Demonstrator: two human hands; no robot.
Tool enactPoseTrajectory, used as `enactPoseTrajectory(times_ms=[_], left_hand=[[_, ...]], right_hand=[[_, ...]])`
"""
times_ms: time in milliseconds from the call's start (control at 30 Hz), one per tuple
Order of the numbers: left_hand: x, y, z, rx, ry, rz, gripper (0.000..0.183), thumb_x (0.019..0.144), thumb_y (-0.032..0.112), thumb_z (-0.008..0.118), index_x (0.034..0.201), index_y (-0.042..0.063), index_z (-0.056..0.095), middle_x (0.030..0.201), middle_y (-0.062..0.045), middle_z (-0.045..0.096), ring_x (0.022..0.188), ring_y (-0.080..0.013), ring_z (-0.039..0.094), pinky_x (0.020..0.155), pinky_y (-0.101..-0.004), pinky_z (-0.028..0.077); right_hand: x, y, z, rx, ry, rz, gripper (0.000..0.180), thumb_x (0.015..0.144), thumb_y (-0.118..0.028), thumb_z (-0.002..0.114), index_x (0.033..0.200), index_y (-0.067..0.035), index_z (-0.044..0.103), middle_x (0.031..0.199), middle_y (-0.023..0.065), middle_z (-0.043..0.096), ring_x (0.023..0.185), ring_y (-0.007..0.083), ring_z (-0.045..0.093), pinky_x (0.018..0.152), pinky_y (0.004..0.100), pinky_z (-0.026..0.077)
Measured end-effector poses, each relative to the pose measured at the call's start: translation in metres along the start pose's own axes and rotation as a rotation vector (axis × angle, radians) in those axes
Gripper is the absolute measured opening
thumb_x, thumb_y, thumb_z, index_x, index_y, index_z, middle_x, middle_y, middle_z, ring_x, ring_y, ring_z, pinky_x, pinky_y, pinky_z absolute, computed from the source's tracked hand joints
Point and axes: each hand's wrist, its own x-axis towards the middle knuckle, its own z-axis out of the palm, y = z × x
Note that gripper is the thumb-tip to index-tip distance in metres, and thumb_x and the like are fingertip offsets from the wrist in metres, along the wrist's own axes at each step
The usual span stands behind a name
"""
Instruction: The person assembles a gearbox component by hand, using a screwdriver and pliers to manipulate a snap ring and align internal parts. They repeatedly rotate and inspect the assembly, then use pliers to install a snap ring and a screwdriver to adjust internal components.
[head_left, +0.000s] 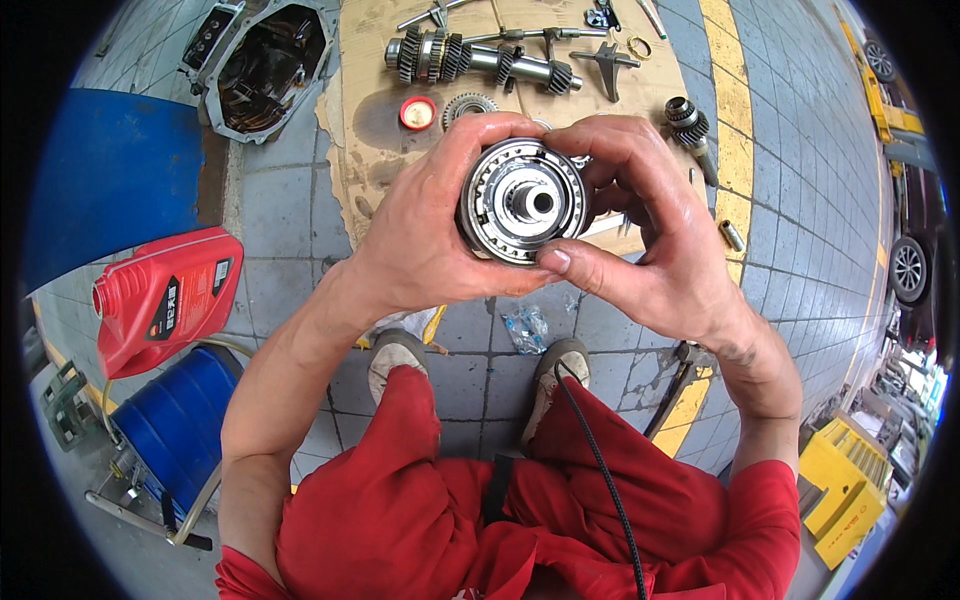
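A round steel gearbox part with a bearing-like ring and a hollow splined shaft end (523, 202) is held up over the cardboard. Around its left side my left hand (435, 225) is wrapped, and my right hand (652, 217) grips its right side, thumb on the lower rim. Beyond it, a gear shaft (480, 60) lies on the cardboard sheet (367, 161) beside shift rods and a shift fork (609, 67). A loose gear (469, 106), partly hidden by my left hand, is near a red cap (418, 113). A brass-coloured ring (640, 48) lies at the upper right.
An open gearbox housing (270, 71) stands at the upper left. Left are a red oil jug (169, 300) and a blue drum (176, 420). A shorter gear shaft (690, 127) sits at the cardboard's right edge, with a metal sleeve (730, 235) nearer. A hammer (686, 367) is on the floor.
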Motion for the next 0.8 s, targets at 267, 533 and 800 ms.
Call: enactPoseTrajectory(times_ms=[267, 533, 800], left_hand=[[0.000, -0.003, 0.001, -0.056, 0.014, -0.024, 0.097, 0.065, 0.027, 0.104, 0.145, 0.007, 0.054, 0.131, -0.012, 0.072, 0.119, -0.0316, 0.075, 0.100, -0.0418, 0.061], [0.003, -0.008, 0.005, -0.088, 0.038, -0.003, 0.095, 0.068, 0.031, 0.106, 0.143, 0.007, 0.054, 0.132, -0.013, 0.073, 0.119, -0.0298, 0.076, 0.099, -0.0405, 0.062], [0.002, -0.009, 0.007, -0.093, 0.050, 0.025, 0.095, 0.068, 0.033, 0.107, 0.142, 0.006, 0.054, 0.132, -0.011, 0.071, 0.118, -0.0287, 0.076, 0.099, -0.0406, 0.062]], right_hand=[[-0.002, 0.004, 0.002, 0.077, -0.017, -0.008, 0.077, 0.086, -0.017, 0.095, 0.151, -0.001, 0.057, 0.143, 0.0098, 0.058, 0.115, 0.0150, 0.060, 0.100, 0.0318, 0.056], [-0.003, -0.002, -0.001, 0.613, -0.007, 0.424, 0.052, 0.105, -0.017, 0.079, 0.147, 0.002, 0.055, 0.119, 0.0066, 0.065, 0.105, 0.0125, 0.069, 0.093, 0.0317, 0.062], [0.000, -0.007, 0.003, 0.627, 0.010, 0.432, 0.053, 0.103, -0.015, 0.081, 0.145, 0.004, 0.056, 0.117, 0.0090, 0.066, 0.099, 0.0128, 0.072, 0.089, 0.0298, 0.064]])
